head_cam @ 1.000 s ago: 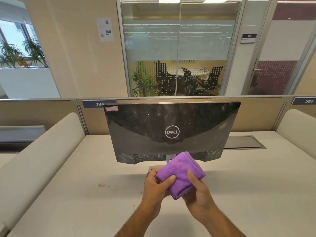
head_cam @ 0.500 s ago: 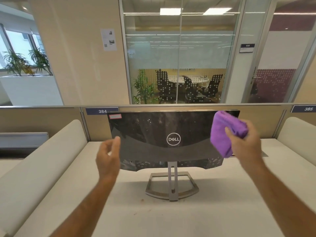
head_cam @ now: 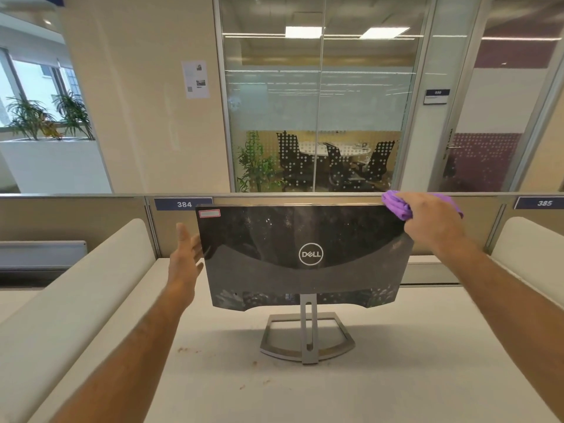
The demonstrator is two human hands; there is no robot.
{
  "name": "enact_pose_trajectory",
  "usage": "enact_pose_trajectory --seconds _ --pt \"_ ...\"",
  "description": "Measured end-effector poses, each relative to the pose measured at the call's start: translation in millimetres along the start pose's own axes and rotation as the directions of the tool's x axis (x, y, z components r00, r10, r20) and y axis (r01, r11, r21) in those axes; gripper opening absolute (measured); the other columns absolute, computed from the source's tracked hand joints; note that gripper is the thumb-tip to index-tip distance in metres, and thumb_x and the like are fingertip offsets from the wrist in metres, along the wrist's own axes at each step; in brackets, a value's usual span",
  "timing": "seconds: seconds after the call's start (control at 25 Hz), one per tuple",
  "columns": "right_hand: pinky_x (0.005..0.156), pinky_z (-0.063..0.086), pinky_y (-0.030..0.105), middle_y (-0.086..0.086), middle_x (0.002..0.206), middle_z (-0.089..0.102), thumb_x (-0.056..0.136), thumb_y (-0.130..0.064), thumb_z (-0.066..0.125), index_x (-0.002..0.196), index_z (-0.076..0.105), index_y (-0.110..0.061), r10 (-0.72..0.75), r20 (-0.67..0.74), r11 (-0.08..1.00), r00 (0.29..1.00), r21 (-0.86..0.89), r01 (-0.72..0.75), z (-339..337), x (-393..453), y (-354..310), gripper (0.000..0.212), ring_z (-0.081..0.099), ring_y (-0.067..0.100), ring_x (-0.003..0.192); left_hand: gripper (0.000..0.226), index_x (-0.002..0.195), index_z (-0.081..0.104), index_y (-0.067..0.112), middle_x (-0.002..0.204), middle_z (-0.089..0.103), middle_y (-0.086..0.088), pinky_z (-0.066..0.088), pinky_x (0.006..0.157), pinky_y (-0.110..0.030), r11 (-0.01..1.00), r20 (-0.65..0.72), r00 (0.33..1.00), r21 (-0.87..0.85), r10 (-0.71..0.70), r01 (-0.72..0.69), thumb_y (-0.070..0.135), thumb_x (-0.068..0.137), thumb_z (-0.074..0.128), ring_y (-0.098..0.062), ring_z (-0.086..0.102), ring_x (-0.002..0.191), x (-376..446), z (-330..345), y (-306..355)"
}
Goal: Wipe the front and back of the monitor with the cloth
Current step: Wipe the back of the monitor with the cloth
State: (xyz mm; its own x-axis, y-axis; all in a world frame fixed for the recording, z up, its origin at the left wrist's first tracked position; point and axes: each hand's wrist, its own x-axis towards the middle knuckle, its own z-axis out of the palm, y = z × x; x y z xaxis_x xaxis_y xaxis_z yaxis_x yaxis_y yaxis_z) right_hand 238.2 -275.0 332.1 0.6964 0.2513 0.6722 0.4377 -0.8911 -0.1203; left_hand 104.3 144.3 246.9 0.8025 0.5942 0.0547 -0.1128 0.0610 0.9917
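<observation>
A black monitor (head_cam: 293, 236) stands on a silver stand (head_cam: 308, 337) in the middle of the desk, its dusty back with a round logo facing me. My right hand (head_cam: 433, 222) presses the folded purple cloth (head_cam: 396, 206) against the monitor's top right corner. My left hand (head_cam: 186, 254) is open, fingers apart, right at the monitor's left edge; I cannot tell whether it touches. The screen side is hidden.
The white desk (head_cam: 412, 361) has small brown crumbs near the stand. Padded cream dividers (head_cam: 79, 294) flank both sides. A low partition (head_cam: 91, 218) runs behind the monitor, and a grey cable hatch (head_cam: 427, 273) lies at the back right.
My right hand has carried the cloth up from in front of the monitor to its top right corner. My left hand let go of the cloth and moved to the monitor's left edge.
</observation>
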Motion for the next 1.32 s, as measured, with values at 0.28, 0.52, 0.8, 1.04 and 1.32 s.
enact_pose_trajectory --seconds 0.28,0.52,0.8,1.04,1.32 --pt "0.053 0.053 0.023 0.009 0.103 0.064 0.084 0.003 0.067 0.132 0.056 -0.016 0.144 -0.042 0.925 0.989 0.362 -0.119 -28 27 -11 0.053 0.060 0.018 0.076 0.080 0.137 0.054 0.027 0.140 0.055 0.002 0.023 0.114 -0.052 1.000 0.000 1.000 -0.015 -0.007 0.007 0.080 0.086 0.022 -0.027 0.043 0.137 1 -1 0" --pt "0.074 0.056 0.038 0.005 0.096 0.065 0.084 -0.004 0.066 0.125 0.057 -0.021 0.165 0.188 0.985 0.968 0.020 -0.171 -8 13 -35 0.045 0.056 0.019 0.079 0.081 0.141 0.049 0.026 0.147 0.049 0.000 0.020 0.115 -0.055 1.000 0.003 1.000 -0.010 -0.009 0.009 0.079 0.086 0.022 -0.028 0.038 0.141 3 0 -2" --pt "0.060 0.051 0.017 -0.014 0.088 0.067 0.092 -0.011 0.063 0.098 0.065 -0.046 0.159 0.269 0.571 0.950 0.760 -0.311 -31 26 -61 0.036 0.065 0.011 0.081 0.083 0.142 0.048 0.025 0.148 0.049 0.000 0.020 0.116 -0.054 1.000 0.020 1.000 0.004 -0.020 0.020 0.079 0.085 0.021 -0.027 0.038 0.141 2 -2 1" --pt "0.073 0.057 0.037 0.008 0.102 0.067 0.082 -0.003 0.072 0.125 0.058 -0.021 0.038 -0.038 0.991 0.999 0.130 -0.032 -17 30 -38 0.049 0.060 0.021 0.082 0.080 0.143 0.047 0.025 0.149 0.048 -0.001 0.020 0.115 -0.055 1.000 0.015 1.000 -0.002 -0.023 0.023 0.077 0.087 0.021 -0.028 0.038 0.141 -1 0 2" --pt "0.064 0.050 0.020 -0.011 0.102 0.066 0.089 -0.002 0.063 0.118 0.059 -0.036 -0.011 0.215 0.850 0.977 0.517 -0.104 3 34 -67 0.045 0.061 0.013 0.084 0.080 0.143 0.047 0.026 0.150 0.046 -0.001 0.020 0.115 -0.056 1.000 0.010 1.000 0.005 -0.022 0.022 0.077 0.087 0.021 -0.029 0.038 0.141 -1 -2 2"
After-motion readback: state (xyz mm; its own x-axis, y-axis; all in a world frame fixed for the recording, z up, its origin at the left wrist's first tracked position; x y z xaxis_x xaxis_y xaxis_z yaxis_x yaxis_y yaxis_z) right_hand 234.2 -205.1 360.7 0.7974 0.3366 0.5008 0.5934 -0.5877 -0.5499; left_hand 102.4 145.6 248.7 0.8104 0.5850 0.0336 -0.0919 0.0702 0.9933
